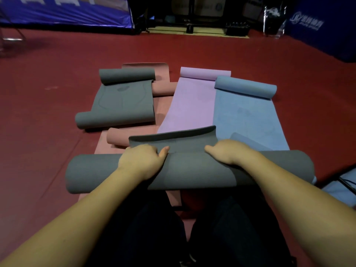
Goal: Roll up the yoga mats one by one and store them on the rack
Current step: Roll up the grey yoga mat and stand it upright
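A thick grey yoga mat roll (185, 170) lies crosswise on the floor just before my knees, its short free end (173, 138) curling up beyond it. My left hand (142, 158) grips the top of the roll left of centre, fingers curled over the far side. My right hand (228, 152) grips it right of centre the same way. Beyond lie a second grey mat (123, 101) curled at both ends, a salmon mat (165, 89), a lilac mat (190, 105) and a blue mat (248, 116), each partly unrolled.
Dark red floor (57, 93) surrounds the mats. A blue banner (63, 10) hangs at the back left and a blue padded barrier (323, 27) at the back right. A dark metal frame (192, 18) stands at the back centre. My dark trousers (154, 228) fill the bottom.
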Motion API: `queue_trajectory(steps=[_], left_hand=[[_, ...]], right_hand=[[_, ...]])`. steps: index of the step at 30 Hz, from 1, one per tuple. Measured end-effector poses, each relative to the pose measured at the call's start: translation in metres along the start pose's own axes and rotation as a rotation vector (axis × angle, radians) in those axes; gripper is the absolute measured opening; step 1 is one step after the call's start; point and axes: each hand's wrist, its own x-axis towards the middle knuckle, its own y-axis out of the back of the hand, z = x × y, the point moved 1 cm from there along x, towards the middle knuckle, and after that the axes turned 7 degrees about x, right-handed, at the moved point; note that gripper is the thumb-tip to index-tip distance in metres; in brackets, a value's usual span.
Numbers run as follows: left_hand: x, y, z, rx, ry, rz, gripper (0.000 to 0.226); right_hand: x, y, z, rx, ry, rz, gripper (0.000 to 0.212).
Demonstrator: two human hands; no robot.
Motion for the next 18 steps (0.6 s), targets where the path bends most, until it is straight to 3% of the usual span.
queue_trajectory(steps=[4, 6, 9, 11, 15, 18], left_hand=[[0.002, -0.009, -0.003, -0.051, 0.02, -0.151, 0.065], [0.011, -0.009, -0.004, -0.05, 0.026, -0.196, 0.065], [0.027, -0.007, -0.007, -0.08, 0.038, -0.304, 0.069], [0.038, -0.004, -0.007, -0.1, 0.036, -0.378, 0.067], [0.055, 0.002, -0.006, -0.209, 0.042, -0.482, 0.057], [0.067, -0.001, -0.008, -0.354, 0.049, -0.581, 0.047]], right_hand=[[-0.001, -0.003, -0.007, 0.011, 0.009, -0.125, 0.06], [0.006, -0.004, -0.005, 0.027, 0.004, -0.103, 0.058], [0.015, -0.009, 0.001, 0.068, 0.061, 0.209, 0.04], [0.011, -0.015, 0.002, 0.102, 0.09, 0.378, 0.04], [-0.002, -0.035, 0.008, 0.022, 0.11, 0.435, 0.05], [-0.009, -0.047, 0.009, -0.085, 0.1, 0.478, 0.069]])
